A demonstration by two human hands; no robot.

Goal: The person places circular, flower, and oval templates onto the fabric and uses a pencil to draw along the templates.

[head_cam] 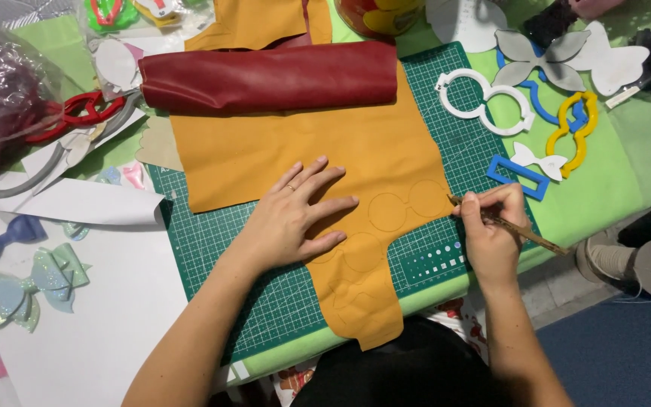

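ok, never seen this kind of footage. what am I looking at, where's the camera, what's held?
One picture, from a camera worn on a person's head, looking down at their own bare hands; no machine. The left hand lies flat, fingers spread, on a mustard-yellow sheet with circle outlines traced on it. The right hand has its grip on a pencil, tip at the sheet's edge. Under the sheet is a green cutting mat. A dark red roll lies across the sheet's top; plastic templates sit to the right, finished bows to the left.
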